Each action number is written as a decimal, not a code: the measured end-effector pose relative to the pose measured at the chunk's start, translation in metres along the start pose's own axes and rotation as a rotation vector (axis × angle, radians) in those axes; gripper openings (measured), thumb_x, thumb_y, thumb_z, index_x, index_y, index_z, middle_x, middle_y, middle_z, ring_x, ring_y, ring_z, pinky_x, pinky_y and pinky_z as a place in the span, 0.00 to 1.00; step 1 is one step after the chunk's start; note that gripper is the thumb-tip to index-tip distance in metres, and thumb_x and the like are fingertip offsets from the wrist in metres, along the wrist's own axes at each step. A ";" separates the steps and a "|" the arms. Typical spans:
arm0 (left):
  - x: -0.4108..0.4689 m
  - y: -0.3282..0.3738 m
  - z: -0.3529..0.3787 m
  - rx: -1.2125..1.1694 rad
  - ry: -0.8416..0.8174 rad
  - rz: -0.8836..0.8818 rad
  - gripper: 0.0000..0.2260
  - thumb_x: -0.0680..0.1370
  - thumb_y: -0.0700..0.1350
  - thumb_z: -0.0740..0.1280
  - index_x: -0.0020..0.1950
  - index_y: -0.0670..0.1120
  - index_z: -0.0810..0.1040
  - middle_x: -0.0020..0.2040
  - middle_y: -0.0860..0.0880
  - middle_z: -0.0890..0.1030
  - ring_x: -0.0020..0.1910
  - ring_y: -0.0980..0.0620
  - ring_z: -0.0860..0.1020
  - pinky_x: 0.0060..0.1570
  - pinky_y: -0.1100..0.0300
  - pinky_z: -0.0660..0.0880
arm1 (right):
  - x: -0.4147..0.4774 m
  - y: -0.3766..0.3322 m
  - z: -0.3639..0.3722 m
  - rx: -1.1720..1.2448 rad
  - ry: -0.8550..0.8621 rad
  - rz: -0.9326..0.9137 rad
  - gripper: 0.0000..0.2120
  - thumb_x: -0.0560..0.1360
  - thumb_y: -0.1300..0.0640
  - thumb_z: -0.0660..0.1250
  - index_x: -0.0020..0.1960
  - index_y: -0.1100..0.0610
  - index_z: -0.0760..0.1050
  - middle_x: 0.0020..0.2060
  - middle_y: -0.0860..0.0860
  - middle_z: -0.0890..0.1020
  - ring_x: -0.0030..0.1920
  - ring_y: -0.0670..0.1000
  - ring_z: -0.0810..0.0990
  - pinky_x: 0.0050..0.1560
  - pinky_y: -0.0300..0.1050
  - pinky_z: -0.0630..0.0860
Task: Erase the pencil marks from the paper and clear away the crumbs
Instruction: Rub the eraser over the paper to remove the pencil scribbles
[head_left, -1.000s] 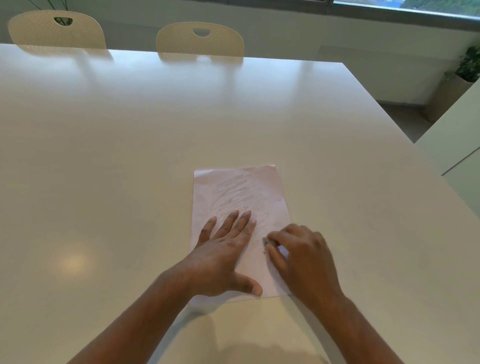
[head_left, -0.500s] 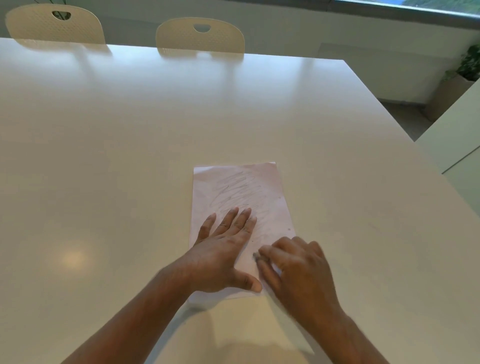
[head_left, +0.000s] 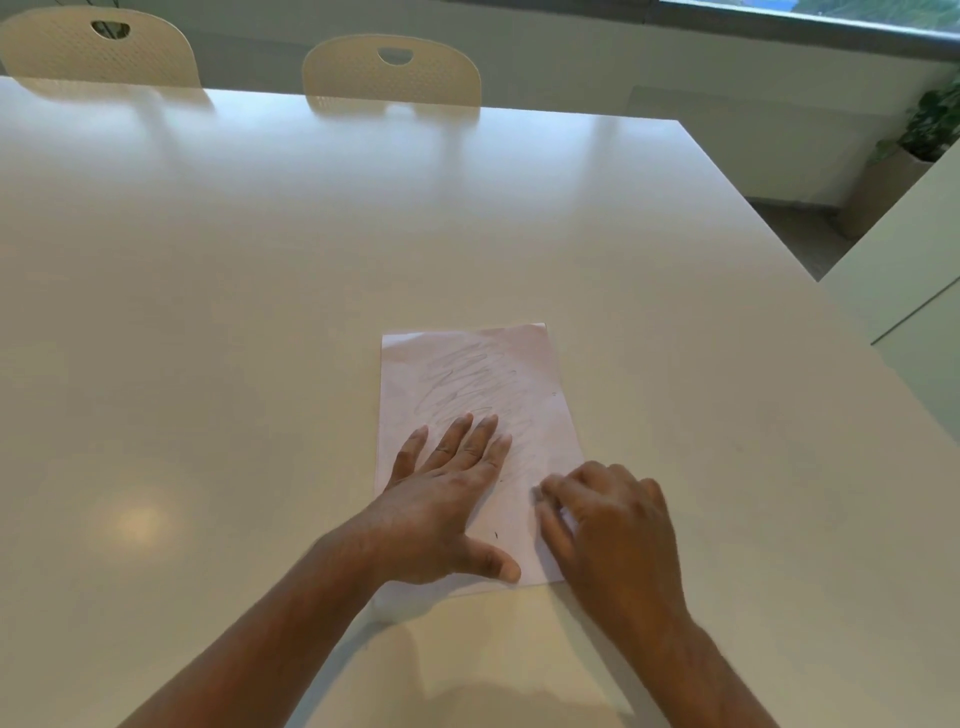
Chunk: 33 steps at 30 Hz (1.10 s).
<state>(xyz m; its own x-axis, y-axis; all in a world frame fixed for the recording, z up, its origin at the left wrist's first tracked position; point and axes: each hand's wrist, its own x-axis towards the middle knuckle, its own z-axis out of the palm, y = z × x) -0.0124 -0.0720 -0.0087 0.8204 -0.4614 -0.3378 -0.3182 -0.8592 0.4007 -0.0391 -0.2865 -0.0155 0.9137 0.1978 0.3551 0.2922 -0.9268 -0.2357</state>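
A broad, pale, glossy table (head_left: 260, 312) fills most of the view, with a soft round glare spot (head_left: 137, 522) near its left side. Two cream perforated chairs (head_left: 98, 49) (head_left: 392, 73) stand tucked against its far edge (each with a cut-out handle). At right, a white cabinet (head_left: 914, 270) stands near a potted plant (head_left: 930, 124) on the grey floor (head_left: 795, 228), below a window (head_left: 831, 10).

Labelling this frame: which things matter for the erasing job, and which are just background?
Job: paper, pencil marks, small eraser pinched by right hand, left hand pressing the paper flat.
Background: table, chair, second chair, plant.
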 end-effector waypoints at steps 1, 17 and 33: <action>-0.001 0.000 0.000 0.000 -0.001 0.001 0.57 0.74 0.73 0.68 0.83 0.55 0.29 0.80 0.59 0.24 0.75 0.61 0.20 0.77 0.48 0.24 | -0.007 -0.008 0.000 0.030 -0.031 -0.044 0.06 0.78 0.48 0.69 0.46 0.47 0.83 0.39 0.44 0.80 0.40 0.51 0.79 0.42 0.51 0.72; -0.001 -0.001 0.000 -0.003 0.007 0.004 0.58 0.73 0.74 0.68 0.84 0.55 0.30 0.80 0.58 0.24 0.75 0.61 0.20 0.78 0.47 0.25 | 0.000 0.006 0.000 0.027 0.018 0.046 0.02 0.77 0.51 0.73 0.46 0.47 0.85 0.37 0.46 0.81 0.37 0.54 0.79 0.41 0.51 0.75; -0.012 -0.003 -0.001 -0.015 0.083 0.010 0.59 0.72 0.75 0.68 0.85 0.52 0.32 0.83 0.57 0.29 0.78 0.61 0.24 0.80 0.49 0.29 | 0.003 0.005 0.002 0.310 -0.109 0.086 0.03 0.78 0.55 0.74 0.45 0.49 0.83 0.38 0.43 0.75 0.34 0.46 0.75 0.36 0.42 0.77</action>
<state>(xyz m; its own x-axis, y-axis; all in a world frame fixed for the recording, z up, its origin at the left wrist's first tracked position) -0.0212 -0.0635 -0.0054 0.8541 -0.4490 -0.2623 -0.3195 -0.8511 0.4167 -0.0340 -0.2903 -0.0172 0.9587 0.1717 0.2267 0.2693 -0.8039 -0.5302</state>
